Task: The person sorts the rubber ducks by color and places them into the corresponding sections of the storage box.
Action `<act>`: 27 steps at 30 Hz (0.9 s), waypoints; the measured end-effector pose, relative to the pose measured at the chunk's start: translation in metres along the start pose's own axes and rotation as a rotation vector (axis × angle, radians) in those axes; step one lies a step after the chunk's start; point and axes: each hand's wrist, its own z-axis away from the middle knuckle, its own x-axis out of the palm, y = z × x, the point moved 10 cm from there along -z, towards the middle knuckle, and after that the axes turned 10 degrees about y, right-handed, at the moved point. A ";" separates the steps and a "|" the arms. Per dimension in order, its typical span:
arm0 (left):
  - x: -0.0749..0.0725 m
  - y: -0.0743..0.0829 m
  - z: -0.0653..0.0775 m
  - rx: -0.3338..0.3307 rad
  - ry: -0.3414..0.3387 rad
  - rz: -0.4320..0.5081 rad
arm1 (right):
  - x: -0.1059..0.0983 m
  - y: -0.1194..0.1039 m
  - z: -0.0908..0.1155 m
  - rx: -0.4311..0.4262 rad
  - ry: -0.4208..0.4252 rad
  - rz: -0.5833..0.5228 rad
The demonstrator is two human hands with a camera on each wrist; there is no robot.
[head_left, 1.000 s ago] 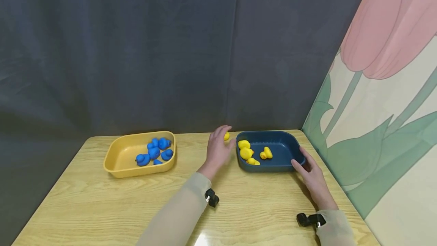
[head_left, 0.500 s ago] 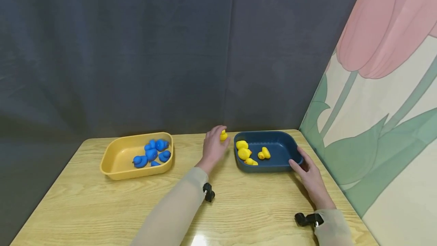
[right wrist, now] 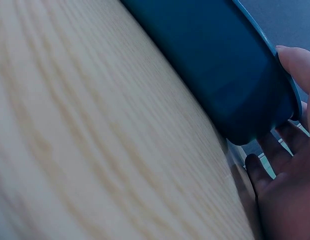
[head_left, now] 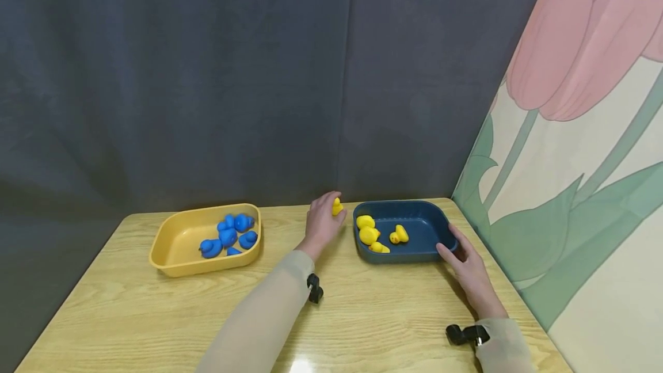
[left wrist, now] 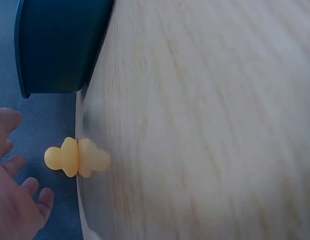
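A yellow rubber duck (head_left: pixel 337 207) stands upright on the table, between the two bins. Beside it my left hand (head_left: pixel 322 220) reaches with spread, loosely bent fingers. In the left wrist view a gap shows between the fingers and the duck (left wrist: pixel 62 158). At the dark blue bin (head_left: pixel 414 258), my right hand (head_left: pixel 470 272) holds the right front corner, thumb at the rim and fingers along the end wall. The right wrist view shows the thumb (right wrist: pixel 297 62) on the rim; some fingertips are hidden behind the bin. Several yellow ducks (head_left: pixel 369 235) lie inside it, mostly along its left side.
On the left side of the wooden table (head_left: pixel 155 315) sits a yellow bin (head_left: pixel 207 269) with several blue rubber ducks (head_left: pixel 228 238). A dark curtain (head_left: pixel 233 85) hangs behind the table's back edge, and a tulip-patterned wall (head_left: pixel 595 160) borders the right side.
The head view has shifted slightly, moving everything a little left in the picture. More of the upright duck shows beside my left hand. My right hand stays at the bin's corner.
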 end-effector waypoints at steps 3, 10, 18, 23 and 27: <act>0.003 -0.001 -0.002 -0.004 -0.022 0.002 | 0.000 -0.001 0.000 -0.001 0.006 0.008; 0.015 -0.005 -0.004 -0.051 -0.108 -0.011 | -0.001 -0.003 0.002 -0.001 0.015 0.019; 0.027 -0.016 -0.006 -0.066 -0.158 -0.023 | 0.000 0.004 0.000 0.009 0.014 0.047; 0.025 -0.012 0.000 -0.089 -0.196 -0.032 | 0.000 0.003 0.000 0.003 0.015 0.034; 0.026 -0.013 0.000 -0.074 -0.189 -0.046 | 0.000 0.001 0.000 0.006 0.015 0.031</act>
